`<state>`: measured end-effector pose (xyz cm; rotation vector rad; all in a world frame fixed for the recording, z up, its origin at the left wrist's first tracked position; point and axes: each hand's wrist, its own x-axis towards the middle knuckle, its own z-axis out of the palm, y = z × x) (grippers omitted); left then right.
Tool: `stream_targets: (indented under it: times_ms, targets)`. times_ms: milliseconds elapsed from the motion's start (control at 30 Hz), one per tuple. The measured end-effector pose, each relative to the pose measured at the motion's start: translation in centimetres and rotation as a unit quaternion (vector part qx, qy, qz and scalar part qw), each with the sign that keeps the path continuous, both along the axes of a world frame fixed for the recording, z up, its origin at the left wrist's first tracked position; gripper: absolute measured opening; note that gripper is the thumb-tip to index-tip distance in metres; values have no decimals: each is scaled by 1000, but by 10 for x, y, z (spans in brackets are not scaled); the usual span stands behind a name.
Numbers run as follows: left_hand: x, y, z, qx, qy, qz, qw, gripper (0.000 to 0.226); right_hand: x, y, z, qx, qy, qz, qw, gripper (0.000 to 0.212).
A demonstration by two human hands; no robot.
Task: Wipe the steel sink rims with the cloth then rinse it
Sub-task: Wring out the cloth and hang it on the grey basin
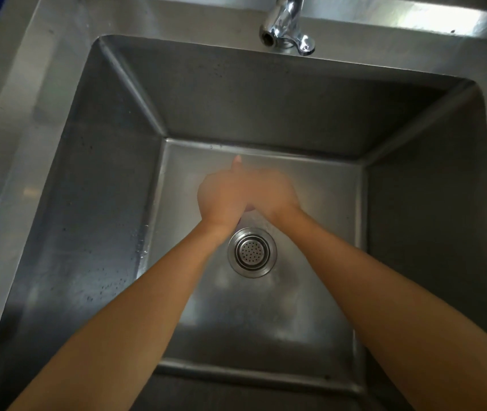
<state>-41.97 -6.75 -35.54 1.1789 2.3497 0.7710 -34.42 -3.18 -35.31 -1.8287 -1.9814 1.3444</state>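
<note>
Deep inside the steel sink (111, 203), over its bare floor and just beyond the round perforated drain strainer (252, 252), the left hand (224, 197) and right hand (274, 189) were pressed together, blurred; whether either was clenched or holding anything could not be told. No cloth could be made out. Droplets speckled the left wall. A chrome tap (286, 25) stood on the far rim (177, 22), its spout over the basin. Glare lay on the rim at upper right.
</note>
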Motion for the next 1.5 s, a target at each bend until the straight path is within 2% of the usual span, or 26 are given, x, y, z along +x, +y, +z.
stream_targets:
  times_ms: [133,267,367,467,500,567,667,733,800,900,1033,1133,1267,1400,1500]
  targets:
    - [-4,12,0,23,44,-32,998,65,-5,8,2,-109,49,-106,987,38]
    - [-5,20,7,24,71,-75,994,65,-8,8,-4,-130,93,-187,969,38]
    - [1,12,9,30,-19,-31,999,52,-5,18,2,-186,79,-186,962,36]
    - [-4,7,-3,-11,-148,54,987,32,-2,23,15,-235,65,-104,964,51]
    - [-8,7,-5,-26,-212,95,972,31,0,21,18,-214,62,-57,973,57]
    - [-11,8,0,-67,-336,164,925,32,8,12,19,-94,59,58,992,59]
    - [-10,7,14,-105,-444,162,875,30,22,3,22,97,107,193,971,51]
    - [-8,8,19,-106,-474,160,859,30,21,1,19,160,103,210,959,55]
    - [-3,10,25,-92,-483,165,855,32,15,3,21,218,85,164,958,57]
    - [4,13,22,-41,-441,184,877,37,11,10,22,281,52,140,948,47]
    - [3,17,8,-16,-236,149,960,63,13,9,17,319,66,84,942,55]
    - [3,23,17,0,-83,85,993,65,2,8,15,248,79,-20,965,56]
    - [1,23,17,-1,26,-2,1000,65,-4,8,13,106,81,-103,986,50]
    - [0,31,22,-17,148,-136,979,64,-6,7,6,12,104,-202,974,53]
    - [-2,35,28,-25,172,-176,969,62,-9,11,6,-48,127,-227,964,49]
